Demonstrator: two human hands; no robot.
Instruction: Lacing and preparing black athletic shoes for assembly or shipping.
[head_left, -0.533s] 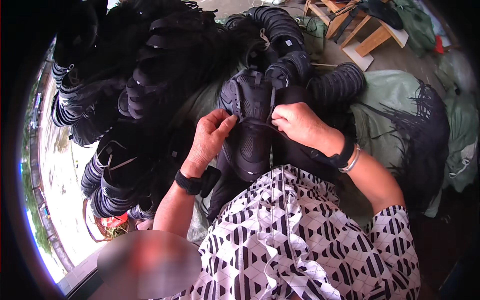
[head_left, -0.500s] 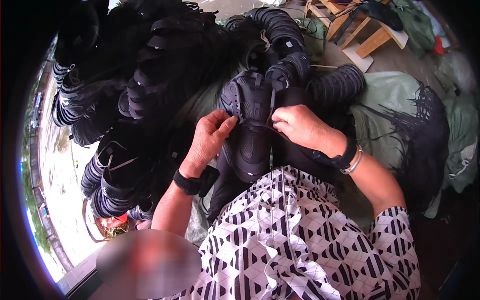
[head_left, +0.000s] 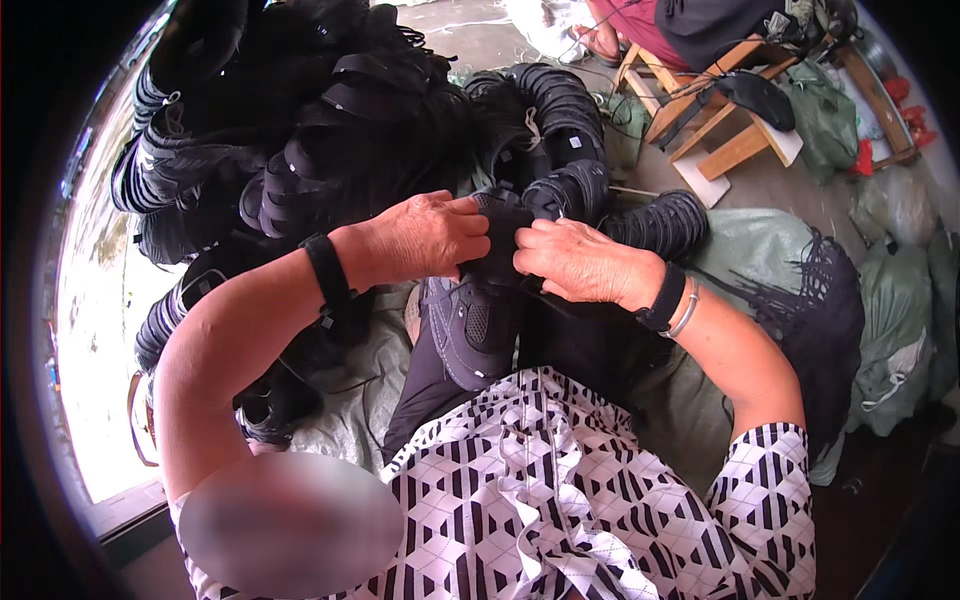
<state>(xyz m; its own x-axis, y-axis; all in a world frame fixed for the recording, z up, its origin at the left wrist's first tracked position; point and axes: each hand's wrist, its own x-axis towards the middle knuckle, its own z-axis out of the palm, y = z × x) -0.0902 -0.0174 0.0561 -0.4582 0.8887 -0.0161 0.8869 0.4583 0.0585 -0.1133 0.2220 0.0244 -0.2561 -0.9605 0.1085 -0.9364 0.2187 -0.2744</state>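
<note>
I pinch the top of the dark shoe upper (head_left: 478,320) lying on my lap with both my left hand (head_left: 425,238) and right hand (head_left: 578,262), fingers closed on it from either side to keep it steady, stacked black uppers (head_left: 560,130) heaped just beyond.

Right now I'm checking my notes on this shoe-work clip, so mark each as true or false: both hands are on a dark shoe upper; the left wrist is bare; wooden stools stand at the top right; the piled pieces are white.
1. Both the left hand and the right hand are on the dark shoe upper. True.
2. The left wrist is bare. False: it wears a black band.
3. Wooden stools stand at the top right. True.
4. The piled pieces are white. False: they are black.
</note>
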